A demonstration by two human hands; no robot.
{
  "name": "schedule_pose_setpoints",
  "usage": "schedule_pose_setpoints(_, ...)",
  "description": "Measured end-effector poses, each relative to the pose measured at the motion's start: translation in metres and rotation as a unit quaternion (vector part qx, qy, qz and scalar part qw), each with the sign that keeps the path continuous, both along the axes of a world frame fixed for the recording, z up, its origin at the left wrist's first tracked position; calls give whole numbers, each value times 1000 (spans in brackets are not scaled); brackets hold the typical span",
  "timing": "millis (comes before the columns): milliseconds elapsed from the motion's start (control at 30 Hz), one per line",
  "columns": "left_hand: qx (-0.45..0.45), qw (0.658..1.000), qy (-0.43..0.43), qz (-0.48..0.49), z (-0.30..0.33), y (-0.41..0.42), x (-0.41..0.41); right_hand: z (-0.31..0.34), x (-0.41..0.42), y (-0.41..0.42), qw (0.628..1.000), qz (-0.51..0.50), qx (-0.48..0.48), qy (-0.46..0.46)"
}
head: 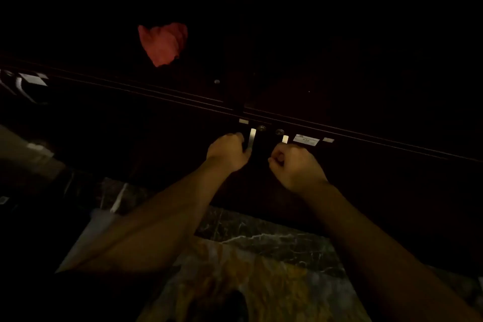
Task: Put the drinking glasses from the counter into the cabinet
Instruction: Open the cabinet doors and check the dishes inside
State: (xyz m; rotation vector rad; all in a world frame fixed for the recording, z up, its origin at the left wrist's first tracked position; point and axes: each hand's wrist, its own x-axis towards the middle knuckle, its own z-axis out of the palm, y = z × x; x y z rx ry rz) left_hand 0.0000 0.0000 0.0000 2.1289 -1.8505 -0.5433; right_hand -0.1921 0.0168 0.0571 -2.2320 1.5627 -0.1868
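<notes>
The scene is very dark. Two dark cabinet doors [366, 185] stand below a long dark ledge, each with a pale metal handle. My left hand [227, 151] is closed around the left door handle [252, 137]. My right hand [295, 167] is closed on the right door handle [285, 139], of which only the top shows. The gap between the two doors runs between my hands. No drinking glass can be made out in this view.
A dark marble surface [274, 240] with pale veins lies below my arms. A red cloth-like shape [162, 43] hangs in the dark above the ledge at upper left. Pale objects [28, 83] sit at the far left edge.
</notes>
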Motion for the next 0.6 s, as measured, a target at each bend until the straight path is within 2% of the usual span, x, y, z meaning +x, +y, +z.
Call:
schedule_pose_setpoints(200, -4, 991, 122, 49, -6, -18, -18, -15, 3, -17, 1000, -14, -9, -10)
schedule_pose_setpoints(600, -21, 994, 110, 5, -3, 35, -5, -10, 39, -9, 990, -72, -55, -105)
